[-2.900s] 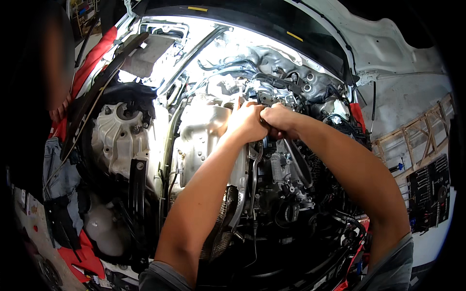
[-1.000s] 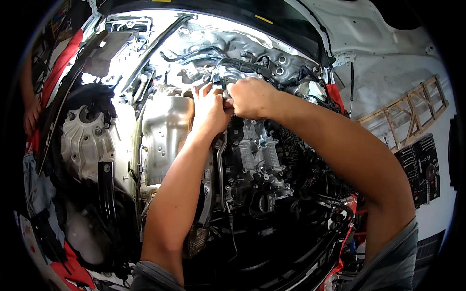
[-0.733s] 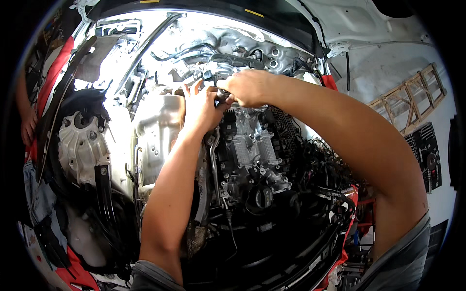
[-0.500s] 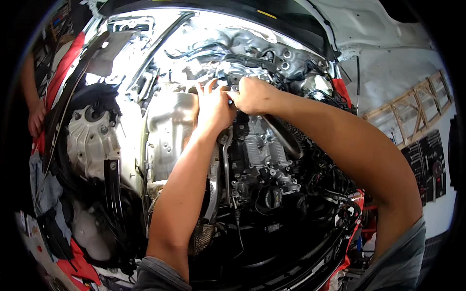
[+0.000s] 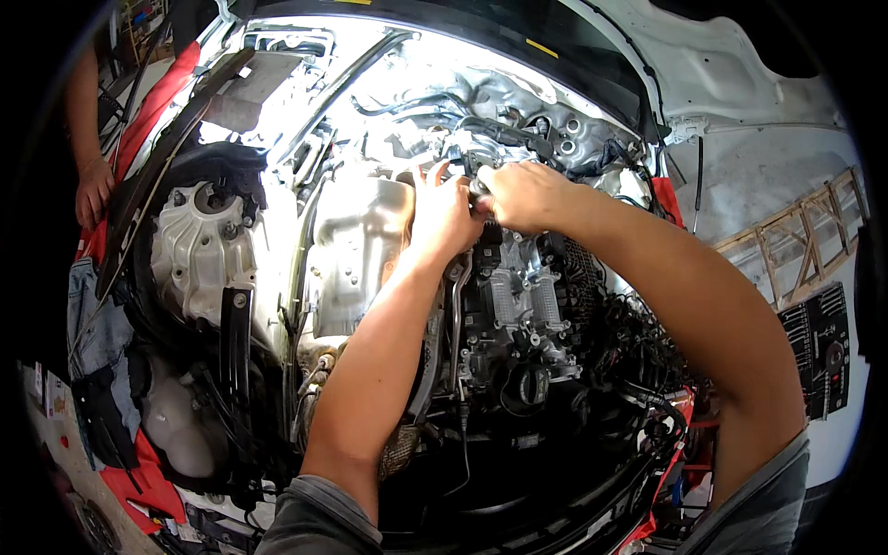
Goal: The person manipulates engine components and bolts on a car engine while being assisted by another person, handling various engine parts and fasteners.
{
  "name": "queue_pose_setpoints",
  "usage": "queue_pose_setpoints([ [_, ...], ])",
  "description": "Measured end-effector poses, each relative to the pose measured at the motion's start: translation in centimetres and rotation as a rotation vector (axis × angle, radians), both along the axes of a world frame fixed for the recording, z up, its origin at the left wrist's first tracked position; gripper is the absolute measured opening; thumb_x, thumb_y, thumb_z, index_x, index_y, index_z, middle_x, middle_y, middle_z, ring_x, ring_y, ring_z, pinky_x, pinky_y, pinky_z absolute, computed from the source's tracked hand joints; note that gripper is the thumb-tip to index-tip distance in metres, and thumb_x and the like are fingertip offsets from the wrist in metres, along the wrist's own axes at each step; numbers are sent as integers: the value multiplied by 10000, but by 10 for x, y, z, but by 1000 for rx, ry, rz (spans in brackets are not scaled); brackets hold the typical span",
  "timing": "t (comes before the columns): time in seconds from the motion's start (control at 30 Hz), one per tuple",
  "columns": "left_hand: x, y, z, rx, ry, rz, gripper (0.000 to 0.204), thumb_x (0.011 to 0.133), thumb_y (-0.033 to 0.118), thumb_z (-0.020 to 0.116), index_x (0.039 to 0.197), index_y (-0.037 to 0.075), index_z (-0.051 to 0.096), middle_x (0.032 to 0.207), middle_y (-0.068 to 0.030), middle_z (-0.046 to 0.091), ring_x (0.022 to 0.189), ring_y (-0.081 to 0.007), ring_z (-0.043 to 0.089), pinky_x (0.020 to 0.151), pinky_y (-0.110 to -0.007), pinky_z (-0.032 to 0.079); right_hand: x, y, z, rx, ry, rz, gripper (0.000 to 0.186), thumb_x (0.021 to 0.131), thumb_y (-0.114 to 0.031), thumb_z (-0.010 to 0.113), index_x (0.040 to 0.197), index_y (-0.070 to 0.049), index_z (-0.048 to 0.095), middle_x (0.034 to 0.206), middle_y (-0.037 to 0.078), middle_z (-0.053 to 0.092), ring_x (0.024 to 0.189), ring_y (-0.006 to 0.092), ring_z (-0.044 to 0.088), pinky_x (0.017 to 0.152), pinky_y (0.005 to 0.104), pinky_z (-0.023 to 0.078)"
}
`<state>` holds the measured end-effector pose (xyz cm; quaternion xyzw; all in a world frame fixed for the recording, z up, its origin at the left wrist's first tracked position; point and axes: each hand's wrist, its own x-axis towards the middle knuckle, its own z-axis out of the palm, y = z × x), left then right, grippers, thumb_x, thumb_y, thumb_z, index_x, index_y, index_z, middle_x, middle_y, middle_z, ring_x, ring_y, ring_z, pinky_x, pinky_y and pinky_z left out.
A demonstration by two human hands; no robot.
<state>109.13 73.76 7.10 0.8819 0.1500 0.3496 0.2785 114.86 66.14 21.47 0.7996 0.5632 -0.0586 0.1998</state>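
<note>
Over the engine (image 5: 520, 301), our right hand (image 5: 525, 196) grips a metal tool (image 5: 478, 188); our half-curled left hand (image 5: 444, 218), hold unclear, should steady it

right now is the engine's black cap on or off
On: the cap sits on the engine, its raised grip showing; how tight, cannot tell.

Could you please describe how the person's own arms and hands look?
Both the left hand and the right hand are bare, without gloves. No watch or bracelet shows on either wrist, and the forearms are uncovered. The left sleeve and right sleeve are short, plain grey fabric, showing no visible markings.
</note>
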Motion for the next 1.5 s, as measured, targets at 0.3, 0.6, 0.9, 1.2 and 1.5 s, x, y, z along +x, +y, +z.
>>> queue_pose_setpoints([
  [0.3, -4, 5, -5, 58, 46, -19, 203, 726, 187, 669, 883, 62, 693, 1118, -111, 628, 1260, -353, 403, 1094, -634, 141, -15, 11, -10, 114, 108, -408, 424, 876, -373, 556, 1047, 0, 660, 1071, 253, 638, 1047, 370, 615, 890, 425, 492],
  [0.6, -2, -7, 11, 33, 107, 1, 236, 737, 236, 673, 882, 54, 711, 1164, -101, 608, 1287, -347, 384, 1100, -637, 129, 13, -12, -24, 262, 73, -197, 379, 902, -303, 518, 1010, 56, 577, 987, 279, 632, 941, 432, 614, 843, 477, 481],
  [0.9, 7, -2, -6, 89, -25, 54, 366, 725, 359, 719, 892, 33, 697, 1129, -95, 619, 1270, -359, 397, 1079, -665, 136, 21, 0, 7, -117, -14, 279, 361, 905, -289, 538, 1062, 35, 554, 917, 269, 635, 926, 416, 611, 812, 481, 473],
  [1.2, -1, 0, 2, 31, 73, 28, 394, 781, 354, 688, 980, 14, 673, 1094, -147, 642, 1275, -371, 396, 1098, -630, 141, 5, 1, 7, -106, -36, 119, 279, 888, -202, 536, 1069, 10, 561, 919, 263, 636, 946, 394, 619, 806, 461, 486],
  [1.5, -7, 0, 3, -14, 35, 15, 371, 786, 265, 652, 1014, -27, 654, 1124, -149, 619, 1278, -366, 385, 1101, -623, 135, -18, -12, -12, 189, -172, 69, 260, 817, -234, 562, 926, -6, 622, 831, 235, 654, 827, 396, 648, 755, 464, 523],
])
